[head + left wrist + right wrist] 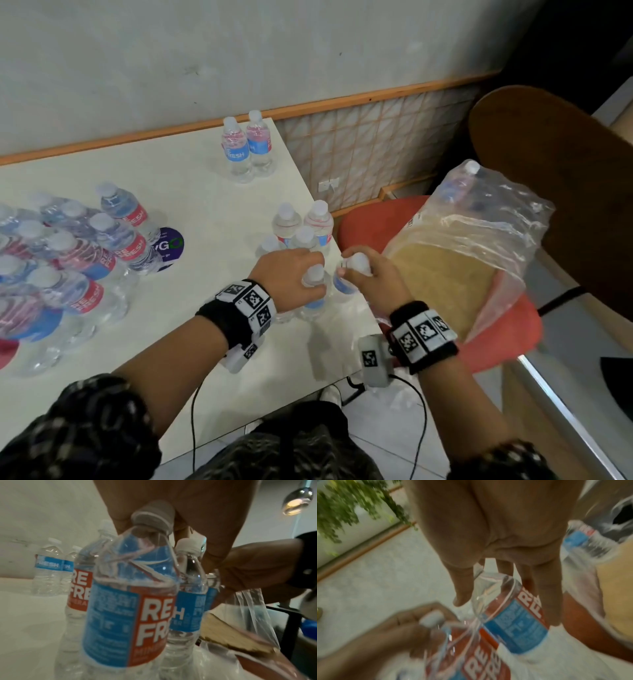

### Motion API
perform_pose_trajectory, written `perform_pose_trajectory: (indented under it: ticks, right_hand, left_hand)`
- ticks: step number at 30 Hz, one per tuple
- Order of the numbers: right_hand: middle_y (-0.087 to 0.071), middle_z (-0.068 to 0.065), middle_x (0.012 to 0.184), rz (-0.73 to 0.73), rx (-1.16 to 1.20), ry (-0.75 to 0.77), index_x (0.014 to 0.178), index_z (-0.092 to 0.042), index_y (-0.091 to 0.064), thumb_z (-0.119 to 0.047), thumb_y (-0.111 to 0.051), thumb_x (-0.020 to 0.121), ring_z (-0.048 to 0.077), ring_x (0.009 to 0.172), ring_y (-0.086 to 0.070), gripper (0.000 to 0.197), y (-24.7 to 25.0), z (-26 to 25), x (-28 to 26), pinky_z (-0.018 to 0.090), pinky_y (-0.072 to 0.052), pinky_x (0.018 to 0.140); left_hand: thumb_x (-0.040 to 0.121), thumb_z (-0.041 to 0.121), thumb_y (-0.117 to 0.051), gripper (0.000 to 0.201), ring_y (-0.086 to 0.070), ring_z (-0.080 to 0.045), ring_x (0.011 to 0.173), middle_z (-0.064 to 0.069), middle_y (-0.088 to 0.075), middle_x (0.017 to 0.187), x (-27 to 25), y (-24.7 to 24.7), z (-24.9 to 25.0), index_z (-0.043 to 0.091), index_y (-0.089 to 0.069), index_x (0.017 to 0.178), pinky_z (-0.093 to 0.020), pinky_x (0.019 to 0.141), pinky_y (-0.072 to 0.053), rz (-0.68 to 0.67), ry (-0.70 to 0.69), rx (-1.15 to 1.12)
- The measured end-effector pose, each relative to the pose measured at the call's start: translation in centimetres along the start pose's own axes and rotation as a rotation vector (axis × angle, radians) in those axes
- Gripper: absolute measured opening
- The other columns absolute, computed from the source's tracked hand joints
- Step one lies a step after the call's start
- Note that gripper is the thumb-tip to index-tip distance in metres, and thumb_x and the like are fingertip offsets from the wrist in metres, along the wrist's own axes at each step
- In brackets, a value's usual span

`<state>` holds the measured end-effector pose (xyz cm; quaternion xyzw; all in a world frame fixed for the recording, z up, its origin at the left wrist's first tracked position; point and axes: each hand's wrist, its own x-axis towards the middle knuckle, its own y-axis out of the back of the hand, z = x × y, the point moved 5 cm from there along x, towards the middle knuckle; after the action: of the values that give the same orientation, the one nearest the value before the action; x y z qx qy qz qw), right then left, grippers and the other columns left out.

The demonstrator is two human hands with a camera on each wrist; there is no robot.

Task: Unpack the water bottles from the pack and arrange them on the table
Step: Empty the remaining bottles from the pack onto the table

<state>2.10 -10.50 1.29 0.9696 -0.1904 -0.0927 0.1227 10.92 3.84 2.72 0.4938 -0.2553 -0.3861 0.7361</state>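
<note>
Both forearms reach forward over the near right corner of the white table [191, 192], wrists close together. The left hand [287, 274] comes down from above, knuckles up, its fingers curled round the white cap and neck of a water bottle [130, 601] that stands upright, or nearly so, at the table's edge. The right hand [370, 274] sits just beside it, thumb and fingers closed on the cap end of a second bottle [515, 623], which tilts with its base toward the table corner; whether the base touches the top cannot be told.

Just behind the hands stands a cluster of four bottles [301, 226], and a pair of bottles [246, 147] stands at the far edge by the wall. A large group of bottles [68, 253] fills the left of the table. The torn plastic pack [479, 240] lies on a red chair [507, 329] to the right, one bottle inside it [459, 185], at its far end
</note>
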Motion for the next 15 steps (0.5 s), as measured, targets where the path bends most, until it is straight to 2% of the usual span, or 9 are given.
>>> perform_pose_trajectory:
  ticks: [2,3,5,6,9,12,13,15]
  right_hand:
    - [-0.063,-0.011,0.100,0.014,-0.040,0.023,0.101,-0.031,-0.060,-0.026,-0.070,0.083,0.007,0.092,-0.057,0.021,-1.6,0.3,1.3,0.029,-0.048,0.086]
    - [-0.064,-0.013,0.104,0.008,-0.031,0.005,0.106,-0.036,-0.059,-0.032,-0.066,0.086,0.006,0.096,-0.059,0.022,-2.1,0.2,1.8,0.031,-0.049,0.089]
    - [-0.063,-0.016,0.115,-0.034,0.038,-0.064,0.117,-0.041,-0.056,-0.046,-0.058,0.088,0.006,0.108,-0.059,0.029,-2.8,0.4,2.6,0.035,-0.051,0.093]
    - [-0.060,-0.014,0.123,-0.065,0.076,-0.084,0.124,-0.040,-0.053,-0.049,-0.054,0.088,0.007,0.115,-0.057,0.037,-3.1,0.6,2.9,0.035,-0.051,0.094]
    - [-0.045,-0.012,0.143,-0.163,0.065,-0.093,0.142,-0.038,-0.036,-0.043,-0.043,0.097,0.004,0.127,-0.045,0.046,-3.7,0.4,2.9,0.027,-0.046,0.098]
    - [-0.040,-0.008,0.147,-0.204,0.011,-0.158,0.146,-0.032,-0.029,-0.034,-0.045,0.098,0.008,0.132,-0.041,0.050,-2.7,0.6,2.5,0.035,-0.038,0.108]
    - [-0.043,-0.004,0.144,-0.187,-0.025,-0.215,0.144,-0.027,-0.033,-0.029,-0.049,0.097,0.011,0.129,-0.044,0.050,-0.6,1.3,2.8,0.035,-0.039,0.107]
    - [-0.058,0.004,0.129,-0.170,-0.019,-0.322,0.127,-0.020,-0.051,-0.019,-0.055,0.094,0.015,0.113,-0.055,0.033,2.1,2.3,2.4,0.031,-0.046,0.093]
  left_hand:
    - [0.074,0.052,-0.051,0.041,-0.056,-0.023,0.089,0.001,-0.052,0.103,-0.1,-0.2,0.5,0.019,-0.056,0.099,-0.036,0.069,-0.050,0.051,-0.113,0.084]
    - [0.075,0.052,-0.052,0.049,-0.055,-0.024,0.097,-0.002,-0.049,0.115,-0.1,-0.2,0.5,0.017,-0.054,0.109,-0.037,0.073,-0.052,0.073,-0.133,0.127]
    - [0.081,0.055,-0.050,0.065,-0.050,-0.026,0.115,-0.007,-0.037,0.140,-0.1,-0.3,0.2,0.015,-0.040,0.132,-0.035,0.079,-0.053,0.070,-0.132,0.194]
    - [0.083,0.055,-0.047,0.069,-0.047,-0.026,0.120,-0.007,-0.030,0.148,-0.1,-0.2,0.2,0.017,-0.032,0.139,-0.036,0.078,-0.053,0.070,-0.144,0.210]
    - [0.086,0.053,-0.039,0.066,-0.045,-0.023,0.123,0.000,-0.019,0.157,-0.1,-0.5,0.8,0.026,-0.024,0.145,-0.035,0.071,-0.055,0.048,-0.232,0.198]
    - [0.088,0.051,-0.041,0.064,-0.039,-0.019,0.131,0.010,-0.008,0.159,0.2,-1.0,0.9,0.030,-0.026,0.146,-0.032,0.079,-0.053,0.019,-0.229,0.142]
    - [0.088,0.051,-0.041,0.064,-0.037,-0.018,0.134,0.013,-0.005,0.159,1.3,-1.4,1.3,0.029,-0.026,0.146,-0.033,0.085,-0.052,0.016,-0.234,0.114]
    - [0.088,0.053,-0.041,0.066,-0.033,-0.017,0.138,0.017,0.002,0.158,0.9,-1.5,0.6,0.030,-0.025,0.147,-0.034,0.097,-0.047,-0.002,-0.228,0.082]
